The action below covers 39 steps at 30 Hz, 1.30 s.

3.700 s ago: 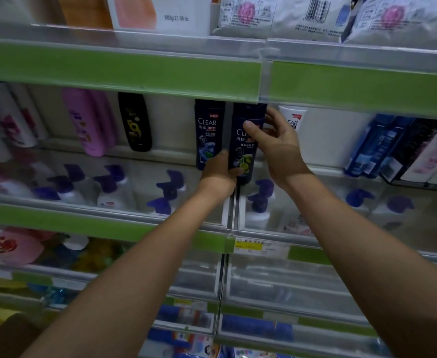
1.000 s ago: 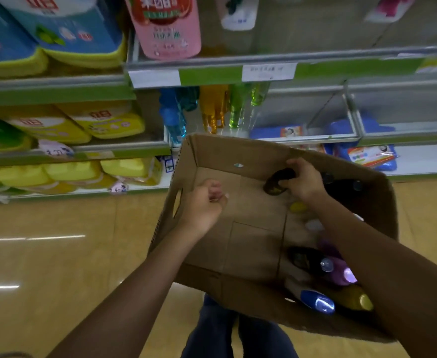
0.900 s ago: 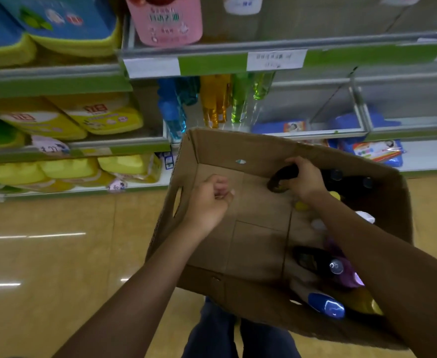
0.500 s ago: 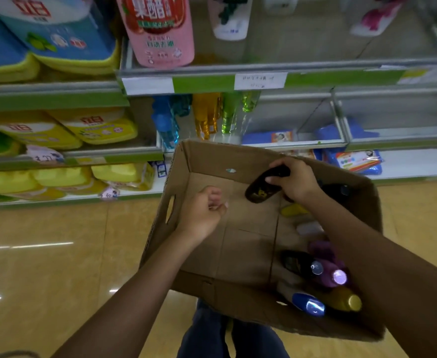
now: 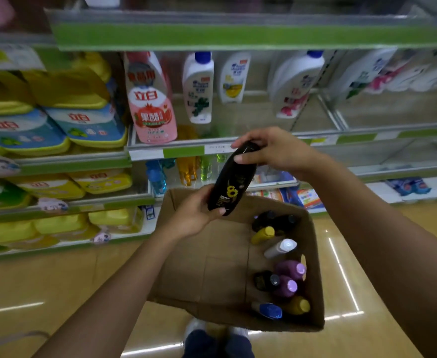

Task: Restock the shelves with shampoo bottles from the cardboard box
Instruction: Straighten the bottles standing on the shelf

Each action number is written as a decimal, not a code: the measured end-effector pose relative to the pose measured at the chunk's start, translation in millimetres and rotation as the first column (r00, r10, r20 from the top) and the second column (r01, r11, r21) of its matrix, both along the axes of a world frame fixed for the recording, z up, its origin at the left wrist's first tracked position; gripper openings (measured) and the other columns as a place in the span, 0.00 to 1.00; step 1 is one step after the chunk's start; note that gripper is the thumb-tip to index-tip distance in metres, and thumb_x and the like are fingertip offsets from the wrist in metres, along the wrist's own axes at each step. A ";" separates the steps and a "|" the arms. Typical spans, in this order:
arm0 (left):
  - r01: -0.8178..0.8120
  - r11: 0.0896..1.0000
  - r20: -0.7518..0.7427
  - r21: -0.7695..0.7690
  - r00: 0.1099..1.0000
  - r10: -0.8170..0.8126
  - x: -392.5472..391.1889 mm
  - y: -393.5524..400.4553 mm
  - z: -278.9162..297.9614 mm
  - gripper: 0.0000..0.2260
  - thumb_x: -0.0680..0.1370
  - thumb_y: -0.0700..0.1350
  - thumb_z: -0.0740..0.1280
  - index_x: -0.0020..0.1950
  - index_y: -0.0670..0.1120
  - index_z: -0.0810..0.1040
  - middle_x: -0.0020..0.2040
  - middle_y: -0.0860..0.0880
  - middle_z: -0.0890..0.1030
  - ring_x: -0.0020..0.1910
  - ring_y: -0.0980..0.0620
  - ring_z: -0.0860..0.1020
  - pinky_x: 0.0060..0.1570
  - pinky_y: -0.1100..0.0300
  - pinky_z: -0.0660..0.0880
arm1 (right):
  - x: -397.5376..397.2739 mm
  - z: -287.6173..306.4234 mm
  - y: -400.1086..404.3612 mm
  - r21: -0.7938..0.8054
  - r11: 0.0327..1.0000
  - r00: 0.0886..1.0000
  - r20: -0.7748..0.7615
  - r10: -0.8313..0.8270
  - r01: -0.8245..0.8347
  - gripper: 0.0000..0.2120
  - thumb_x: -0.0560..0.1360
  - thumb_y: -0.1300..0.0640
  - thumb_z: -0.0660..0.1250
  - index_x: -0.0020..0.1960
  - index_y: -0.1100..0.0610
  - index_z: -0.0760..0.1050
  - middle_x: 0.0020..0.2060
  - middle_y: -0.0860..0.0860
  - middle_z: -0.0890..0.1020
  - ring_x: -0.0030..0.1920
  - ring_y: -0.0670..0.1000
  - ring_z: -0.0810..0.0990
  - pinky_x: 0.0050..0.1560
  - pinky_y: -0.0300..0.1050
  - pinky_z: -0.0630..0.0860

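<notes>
A black shampoo bottle (image 5: 231, 180) with a yellow sunflower on its label is held tilted above the open cardboard box (image 5: 212, 275). My right hand (image 5: 274, 151) grips its upper end with fingers and thumb. My left hand (image 5: 195, 215) holds its lower end from below. Several more bottles lie along the box's right side: black, yellow (image 5: 262, 235), white (image 5: 280, 248), purple (image 5: 291, 270) and blue-capped (image 5: 269, 310). The left part of the box floor is bare cardboard.
Green-edged shelves (image 5: 238, 34) rise in front. White bottles (image 5: 198, 86) and a pink refill pouch (image 5: 151, 104) stand on the middle shelf. Yellow and blue detergent packs (image 5: 57, 125) fill the left racks. The tan floor (image 5: 44, 280) lies below; my shoes (image 5: 217, 339) show under the box.
My right hand lifted the black bottle out of the box and up toward the shelf edge. My left hand came up and took its lower end. The view tilted upward.
</notes>
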<state>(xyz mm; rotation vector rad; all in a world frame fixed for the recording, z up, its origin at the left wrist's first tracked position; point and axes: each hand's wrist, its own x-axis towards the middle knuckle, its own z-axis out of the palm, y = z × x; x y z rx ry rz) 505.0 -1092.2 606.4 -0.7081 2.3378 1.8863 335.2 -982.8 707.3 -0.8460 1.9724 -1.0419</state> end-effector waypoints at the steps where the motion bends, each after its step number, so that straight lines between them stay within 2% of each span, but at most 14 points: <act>1: -0.003 0.999 -0.034 0.034 0.999 0.005 -0.5 1.5 10.6 0.23 0.74 0.37 0.68 0.68 0.43 0.68 0.61 0.51 0.75 0.65 0.48 0.73 0.63 0.58 0.69 | 0.2 12.8 -0.1 -0.018 1.000 1.000 0.006 -0.004 0.004 0.12 0.71 0.62 0.73 0.54 0.57 0.79 0.49 0.53 0.82 0.51 0.50 0.80 0.52 0.40 0.78; 4: -0.011 0.999 -0.087 0.032 0.996 0.013 -0.9 4.5 42.5 0.17 0.76 0.34 0.66 0.64 0.42 0.71 0.58 0.50 0.77 0.61 0.50 0.75 0.59 0.61 0.69 | 4.0 48.1 0.4 -0.094 0.994 0.999 0.012 -0.046 0.047 0.10 0.71 0.60 0.73 0.51 0.54 0.78 0.52 0.56 0.82 0.55 0.54 0.80 0.58 0.48 0.77; 9: -0.019 1.000 -0.170 -0.025 0.985 0.014 4.6 6.4 88.1 0.15 0.76 0.36 0.66 0.62 0.43 0.74 0.56 0.48 0.79 0.59 0.51 0.76 0.62 0.60 0.71 | 9.5 82.4 -1.0 -0.223 0.964 0.988 0.079 -0.132 0.147 0.13 0.71 0.59 0.74 0.54 0.55 0.78 0.48 0.54 0.82 0.54 0.54 0.81 0.58 0.46 0.77; 12: -0.050 0.998 -0.206 -0.026 0.978 0.043 7.3 5.9 114.2 0.14 0.76 0.37 0.66 0.62 0.43 0.74 0.56 0.48 0.79 0.58 0.51 0.77 0.61 0.60 0.72 | 17.0 93.6 -2.4 -0.359 0.903 0.969 0.159 -0.191 0.237 0.10 0.72 0.58 0.73 0.52 0.55 0.77 0.46 0.52 0.83 0.49 0.50 0.83 0.52 0.44 0.78; 14: -0.069 0.997 -0.241 -0.044 0.969 0.057 8.3 5.8 131.1 0.14 0.76 0.37 0.67 0.61 0.43 0.75 0.55 0.48 0.80 0.58 0.52 0.78 0.63 0.56 0.72 | 24.3 99.7 -0.6 -0.439 0.858 0.951 0.263 -0.161 0.267 0.06 0.75 0.57 0.69 0.51 0.56 0.77 0.42 0.49 0.84 0.44 0.46 0.83 0.47 0.41 0.78; 16: -0.085 0.993 -0.270 -0.076 0.961 0.062 8.4 7.8 147.0 0.12 0.76 0.38 0.67 0.59 0.46 0.75 0.53 0.51 0.81 0.55 0.53 0.79 0.62 0.54 0.73 | 28.0 103.4 2.7 -0.474 0.836 0.933 0.342 -0.112 0.275 0.06 0.76 0.55 0.67 0.51 0.56 0.78 0.42 0.49 0.84 0.43 0.46 0.82 0.48 0.43 0.78; 20: -0.137 0.954 -0.284 -0.266 0.957 0.058 8.3 16.2 175.8 0.11 0.76 0.46 0.68 0.57 0.48 0.75 0.50 0.52 0.81 0.48 0.55 0.79 0.54 0.54 0.77 | 28.6 112.2 7.1 -0.484 0.805 0.889 0.444 -0.113 0.344 0.12 0.74 0.49 0.67 0.51 0.57 0.79 0.44 0.51 0.84 0.49 0.50 0.82 0.53 0.47 0.78; 22: -0.166 0.909 -0.283 -0.383 0.957 0.055 8.6 21.9 187.3 0.12 0.75 0.50 0.68 0.57 0.48 0.75 0.46 0.53 0.80 0.43 0.57 0.78 0.46 0.56 0.78 | 28.6 117.3 8.0 -0.490 0.777 0.859 0.497 -0.122 0.394 0.12 0.76 0.50 0.65 0.49 0.58 0.79 0.42 0.51 0.84 0.47 0.50 0.82 0.51 0.45 0.79; 24: -0.199 0.864 -0.289 -0.462 0.955 0.066 8.4 27.1 197.3 0.12 0.75 0.52 0.69 0.55 0.49 0.74 0.43 0.55 0.79 0.40 0.58 0.78 0.41 0.59 0.77 | 29.1 123.2 8.3 -0.493 0.758 0.838 0.531 -0.127 0.427 0.12 0.78 0.51 0.63 0.48 0.59 0.79 0.42 0.51 0.84 0.46 0.50 0.82 0.53 0.45 0.80; 28: -0.240 0.802 -0.315 -0.547 0.947 0.069 4.4 33.6 209.6 0.14 0.73 0.54 0.69 0.53 0.48 0.74 0.44 0.53 0.80 0.42 0.55 0.79 0.44 0.55 0.78 | 29.6 138.4 10.7 -0.520 0.748 0.848 0.520 -0.107 0.413 0.13 0.80 0.51 0.61 0.50 0.59 0.79 0.46 0.53 0.82 0.48 0.51 0.80 0.55 0.45 0.76; 32: -0.241 0.824 -0.335 -0.513 0.940 0.066 -0.4 36.5 219.1 0.12 0.74 0.51 0.70 0.54 0.47 0.75 0.43 0.55 0.80 0.43 0.56 0.79 0.45 0.58 0.77 | 27.1 150.0 19.1 -0.553 0.739 0.874 0.476 -0.098 0.384 0.12 0.80 0.52 0.60 0.50 0.58 0.79 0.42 0.49 0.84 0.45 0.47 0.82 0.49 0.41 0.78; 34: -0.198 0.899 -0.318 -0.390 0.946 0.070 -4.7 33.5 221.8 0.10 0.74 0.48 0.70 0.53 0.47 0.76 0.43 0.55 0.79 0.43 0.56 0.79 0.45 0.61 0.76 | 24.9 154.2 25.6 -0.578 0.736 0.892 0.446 -0.076 0.352 0.10 0.80 0.54 0.61 0.50 0.56 0.79 0.40 0.48 0.84 0.43 0.45 0.82 0.45 0.39 0.79; 36: -0.135 0.966 -0.304 -0.221 0.951 0.063 -7.7 29.8 224.6 0.10 0.75 0.45 0.70 0.55 0.46 0.77 0.48 0.52 0.81 0.49 0.54 0.79 0.51 0.62 0.75 | 23.0 158.3 31.8 -0.599 0.738 0.911 0.409 -0.051 0.310 0.08 0.80 0.57 0.61 0.52 0.55 0.79 0.42 0.48 0.84 0.44 0.45 0.82 0.46 0.39 0.78; 39: -0.042 0.990 -0.310 -0.131 0.951 0.000 -13.3 28.8 229.0 0.13 0.76 0.42 0.68 0.60 0.44 0.76 0.54 0.51 0.80 0.55 0.56 0.76 0.51 0.69 0.71 | 18.1 164.5 40.6 -0.633 0.722 0.942 0.326 -0.078 0.279 0.10 0.78 0.59 0.64 0.57 0.56 0.79 0.46 0.50 0.84 0.47 0.48 0.82 0.48 0.41 0.78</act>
